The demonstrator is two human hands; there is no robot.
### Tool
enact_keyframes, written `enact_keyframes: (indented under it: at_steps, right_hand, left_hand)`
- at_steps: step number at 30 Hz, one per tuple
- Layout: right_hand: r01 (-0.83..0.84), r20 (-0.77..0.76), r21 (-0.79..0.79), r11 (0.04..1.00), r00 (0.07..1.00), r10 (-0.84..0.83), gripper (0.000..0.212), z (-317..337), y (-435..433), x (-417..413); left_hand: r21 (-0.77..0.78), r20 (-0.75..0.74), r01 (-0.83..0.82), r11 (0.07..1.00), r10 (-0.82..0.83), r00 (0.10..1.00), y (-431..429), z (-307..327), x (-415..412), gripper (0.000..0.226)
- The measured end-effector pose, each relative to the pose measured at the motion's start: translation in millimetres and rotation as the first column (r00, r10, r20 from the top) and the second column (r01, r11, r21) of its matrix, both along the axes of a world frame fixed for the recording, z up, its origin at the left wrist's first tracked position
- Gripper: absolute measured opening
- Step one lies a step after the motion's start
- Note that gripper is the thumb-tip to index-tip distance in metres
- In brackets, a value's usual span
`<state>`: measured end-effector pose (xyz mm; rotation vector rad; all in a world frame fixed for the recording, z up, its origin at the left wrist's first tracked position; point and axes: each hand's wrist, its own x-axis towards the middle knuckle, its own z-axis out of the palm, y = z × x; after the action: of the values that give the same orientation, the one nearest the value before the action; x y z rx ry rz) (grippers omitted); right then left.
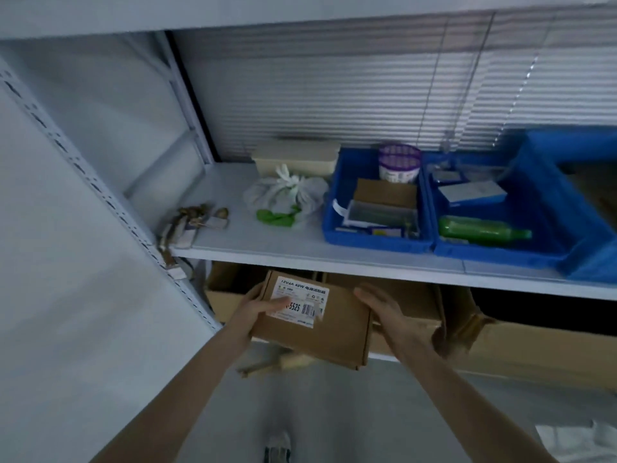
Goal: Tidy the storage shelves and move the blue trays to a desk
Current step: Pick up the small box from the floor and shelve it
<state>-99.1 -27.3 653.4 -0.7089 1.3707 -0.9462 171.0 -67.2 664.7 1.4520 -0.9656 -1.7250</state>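
Dim, bluish light fills the room. Closed horizontal window blinds (367,95) span from 12 to 2 o'clock. A white perforated upright (100,195) runs diagonally at 9 o'clock. Pale grey floor (384,412) lies at 6 o'clock.

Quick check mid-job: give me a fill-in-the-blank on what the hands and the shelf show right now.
1. Both hands hold a brown ____ box with a white label.
2. The green bottle lies on its ____ in a blue tray.
3. The purple-patterned cup stands in the ____ of the two side-by-side blue trays.
4. The tied white bag sits on the shelf ____ the trays.

Missing words: cardboard; side; left; outside
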Motion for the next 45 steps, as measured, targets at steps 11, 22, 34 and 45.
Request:
enact_keyframes:
  at_steps: [11,22,34,45]
  right_hand:
    - [0.254,-0.013,0.147,0.956,0.967,-0.255,0.045,-14,-180,134]
    - [0.364,-0.199,0.066,0.929,0.917,-0.345,0.034,-45,-281,151]
    - [0.376,-0.523,-0.008,0.927,0.788,-0.324,0.037,-76,-267,163]
    - [0.396,-0.508,0.023,0.918,0.795,-0.330,0.031,-71,-288,150]
  left_hand:
    - [0.058,-0.040,-0.049,0.997,0.051,0.998,-199,-21,88,0.054]
    - [0.115,0.111,0.007,0.993,-0.020,0.994,-312,-63,82,0.031]
    - [0.032,0.384,0.194,0.980,-0.192,0.903,-312,-58,88,0.053]
    - [0.180,0.231,-0.002,0.984,-0.041,0.972,-314,-65,79,0.032]
